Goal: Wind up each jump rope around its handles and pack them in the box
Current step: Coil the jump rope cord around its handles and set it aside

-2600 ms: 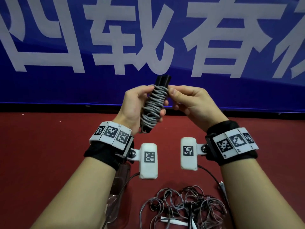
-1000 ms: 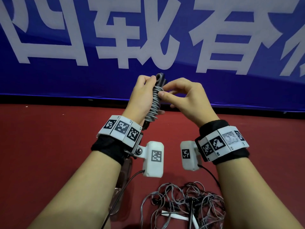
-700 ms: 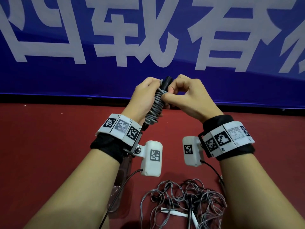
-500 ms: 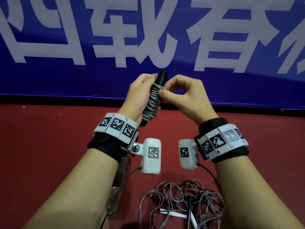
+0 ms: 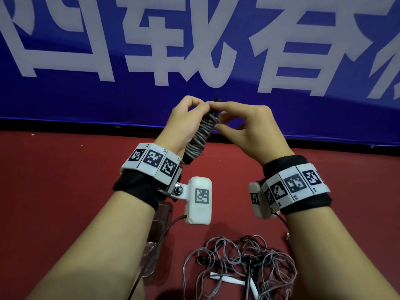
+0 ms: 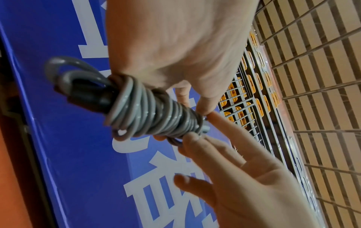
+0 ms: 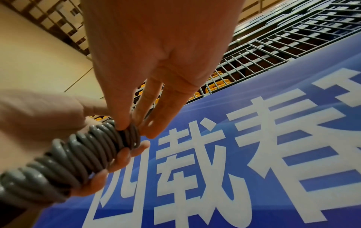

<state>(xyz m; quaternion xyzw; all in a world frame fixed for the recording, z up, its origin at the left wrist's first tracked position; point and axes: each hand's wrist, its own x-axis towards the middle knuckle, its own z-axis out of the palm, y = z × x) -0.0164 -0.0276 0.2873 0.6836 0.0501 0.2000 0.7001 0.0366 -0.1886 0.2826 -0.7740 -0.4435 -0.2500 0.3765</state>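
Note:
A grey jump rope (image 5: 200, 135) is wound in tight coils around its black handles (image 6: 87, 92) and held up in front of the blue banner. My left hand (image 5: 194, 118) grips the bundle (image 7: 78, 154) around its middle, fingers wrapped round the coils. My right hand (image 5: 216, 114) pinches the top coils (image 6: 195, 123) with index finger and thumb, and its other fingers (image 6: 224, 154) are spread out. Only a bit of the handle tip shows above the fingers in the head view. More ropes (image 5: 238, 267) lie loose and tangled on the red surface below my wrists.
A clear plastic container (image 5: 160, 232) lies on the red surface (image 5: 54, 202), partly hidden under my left forearm. The blue banner (image 5: 86, 100) stands along the far edge. Wire racks (image 7: 273, 46) with yellow items rise behind it.
My right hand's fingers have moved from the side of the coils up to the bundle's top end, covering most of the handle tip. The left hand keeps its grip.

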